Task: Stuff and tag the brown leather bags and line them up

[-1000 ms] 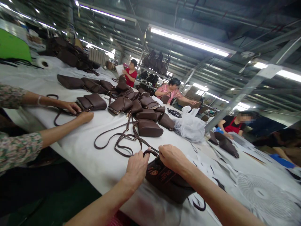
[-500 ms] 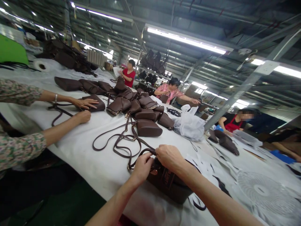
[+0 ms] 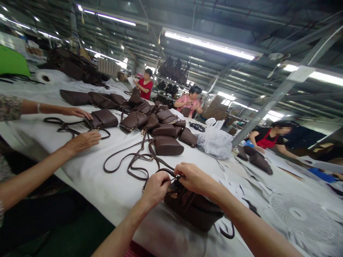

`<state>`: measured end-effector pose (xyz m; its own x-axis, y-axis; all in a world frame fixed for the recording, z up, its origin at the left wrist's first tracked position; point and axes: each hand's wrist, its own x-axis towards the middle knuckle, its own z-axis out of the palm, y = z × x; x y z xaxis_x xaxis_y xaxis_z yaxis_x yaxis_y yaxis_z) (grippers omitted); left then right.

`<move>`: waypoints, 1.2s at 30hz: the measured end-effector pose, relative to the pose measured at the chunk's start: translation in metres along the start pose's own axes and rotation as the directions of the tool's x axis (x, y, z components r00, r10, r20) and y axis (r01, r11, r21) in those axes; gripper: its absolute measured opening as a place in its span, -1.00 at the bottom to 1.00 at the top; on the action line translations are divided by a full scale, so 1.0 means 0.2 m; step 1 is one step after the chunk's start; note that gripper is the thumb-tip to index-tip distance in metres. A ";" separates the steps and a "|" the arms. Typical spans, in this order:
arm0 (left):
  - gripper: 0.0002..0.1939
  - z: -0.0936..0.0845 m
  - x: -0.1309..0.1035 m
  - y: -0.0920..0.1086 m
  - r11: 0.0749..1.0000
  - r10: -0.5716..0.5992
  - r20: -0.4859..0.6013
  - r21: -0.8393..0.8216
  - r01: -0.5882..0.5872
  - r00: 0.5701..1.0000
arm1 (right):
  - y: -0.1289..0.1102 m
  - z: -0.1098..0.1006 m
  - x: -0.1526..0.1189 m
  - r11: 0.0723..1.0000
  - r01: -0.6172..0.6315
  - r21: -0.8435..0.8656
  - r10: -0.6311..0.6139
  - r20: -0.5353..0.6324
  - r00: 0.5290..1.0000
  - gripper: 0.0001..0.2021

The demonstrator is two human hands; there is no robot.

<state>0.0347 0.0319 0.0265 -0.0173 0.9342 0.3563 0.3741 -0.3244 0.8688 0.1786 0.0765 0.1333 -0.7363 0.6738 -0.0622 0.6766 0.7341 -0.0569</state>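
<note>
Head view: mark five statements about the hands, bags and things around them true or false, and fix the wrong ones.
1. The left hand and right hand are both at the top of the near bag. True.
2. The near bag is bright green. False: it is dark brown.
3. The fan is to the right of the near bag. True.
4. The left hand touches the fan. False: it is at the near bag's top.
5. The plastic is to the left of the fan. True.
</note>
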 end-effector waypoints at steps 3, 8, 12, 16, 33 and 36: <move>-0.81 -0.07 -0.01 0.03 0.997 0.067 -0.033 -0.030 -0.068 0.997 | 0.00 0.02 0.01 0.997 0.030 0.067 -0.027 -0.040 0.999 -0.73; -0.86 -0.07 0.01 0.07 0.976 0.027 -0.085 -0.211 -0.045 0.996 | -0.01 0.04 0.04 0.999 0.048 -0.001 -0.048 -0.054 0.997 -0.80; -0.85 -0.04 0.03 0.07 0.967 0.016 -0.106 -0.252 -0.042 0.994 | 0.00 0.05 0.05 0.996 0.077 -0.048 -0.080 -0.046 0.996 -0.80; -0.86 -0.02 0.04 0.05 0.963 0.004 -0.107 -0.268 -0.033 0.994 | 0.02 0.05 0.05 0.995 0.077 -0.063 -0.081 -0.062 0.995 -0.80; -0.91 0.11 0.04 0.01 0.941 -0.100 -0.265 -0.338 0.004 0.959 | 0.01 0.05 0.05 1.000 0.007 0.010 -0.006 -0.074 0.997 -0.80; -0.91 0.11 0.04 0.00 0.933 -0.117 -0.250 -0.359 0.021 0.961 | 0.01 0.05 0.04 0.999 0.017 0.028 -0.014 -0.098 0.995 -0.81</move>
<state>0.0545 0.0426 0.0230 -0.2919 0.8990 0.3264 0.0160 -0.3366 0.9415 0.1740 0.0826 0.1231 -0.7431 0.6682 0.0370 0.6638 0.7430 -0.0857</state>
